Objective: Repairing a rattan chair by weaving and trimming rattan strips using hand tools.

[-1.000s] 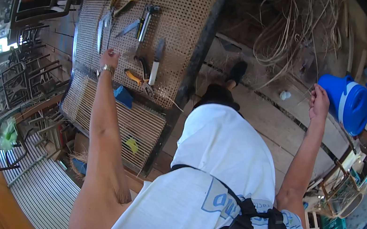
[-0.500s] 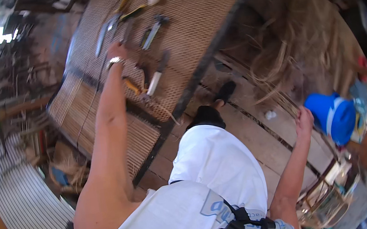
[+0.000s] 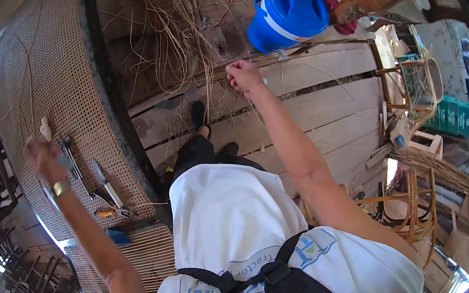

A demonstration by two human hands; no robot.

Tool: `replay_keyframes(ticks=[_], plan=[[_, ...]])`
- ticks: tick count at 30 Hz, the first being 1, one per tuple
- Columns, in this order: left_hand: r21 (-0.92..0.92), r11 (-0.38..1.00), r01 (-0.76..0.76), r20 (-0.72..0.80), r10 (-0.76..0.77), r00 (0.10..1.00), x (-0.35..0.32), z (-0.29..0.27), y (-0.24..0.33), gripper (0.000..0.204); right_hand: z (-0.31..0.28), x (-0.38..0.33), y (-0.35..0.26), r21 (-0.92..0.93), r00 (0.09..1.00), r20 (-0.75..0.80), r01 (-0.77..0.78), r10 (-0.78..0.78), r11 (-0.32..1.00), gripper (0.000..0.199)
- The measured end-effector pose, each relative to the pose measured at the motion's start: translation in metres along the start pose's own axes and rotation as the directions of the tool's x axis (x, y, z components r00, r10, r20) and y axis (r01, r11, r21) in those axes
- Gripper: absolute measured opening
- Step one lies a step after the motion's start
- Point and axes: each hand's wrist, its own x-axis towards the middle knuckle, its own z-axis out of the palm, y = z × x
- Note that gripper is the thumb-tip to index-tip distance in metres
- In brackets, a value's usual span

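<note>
My left hand (image 3: 45, 158), with a watch at the wrist, is blurred over the woven cane panel (image 3: 62, 69); its fingers cannot be read. Close by it lie a pale-handled tool (image 3: 45, 128) and a slim metal tool (image 3: 72, 158). Nearer to me on the panel are a knife with a white handle (image 3: 110, 189) and a tool with orange handles (image 3: 108, 213). My right hand (image 3: 244, 77) is closed above the plank floor, beside long loose cane strands (image 3: 177, 46). What its fingers hold, if anything, is hidden.
A blue lidded cooler jug (image 3: 287, 14) stands just beyond my right hand. The panel's dark frame edge (image 3: 112, 98) runs along my left. Cane chair frames (image 3: 407, 205) and a green box (image 3: 452, 117) are at the right. Wooden planks (image 3: 313, 107) form the floor.
My view has turned right, so the panel now lies at the left and the jug ahead. Against the tools, my left hand has shifted slightly; my right hand stays closed near the jug.
</note>
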Motion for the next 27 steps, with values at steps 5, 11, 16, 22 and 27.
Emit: replay_keyframes(ticks=[5, 11, 16, 22, 27], plan=[[0.217, 0.768, 0.602, 0.391, -0.634, 0.668, -0.065, 0.205, -0.09, 0.033, 0.009, -0.02, 0.005, 0.011, 0.993, -0.022, 0.117, -0.117, 0.993, 0.01], [0.351, 0.677, 0.647, 0.663, -0.667, 0.339, -0.095, 0.335, -0.178, 0.027, 0.014, -0.039, -0.008, -0.053, 0.992, -0.068, 0.101, -0.105, 0.993, 0.01], [0.506, 0.735, 0.452, 0.691, -0.658, 0.297, -0.043, 0.383, -0.213, 0.021, 0.011, -0.021, 0.002, 0.024, 0.992, -0.123, 0.03, -0.027, 0.999, 0.01], [0.625, 0.78, 0.038, 0.712, -0.589, 0.381, 0.024, 0.416, -0.242, 0.027, 0.02, 0.01, 0.0, -0.034, 0.969, -0.245, -0.049, 0.039, 0.998, 0.012], [0.608, 0.764, 0.216, 0.712, -0.645, 0.278, 0.041, 0.427, -0.245, 0.03, 0.028, 0.022, -0.004, -0.414, 0.912, -0.332, 0.089, -0.241, 0.906, 0.014]])
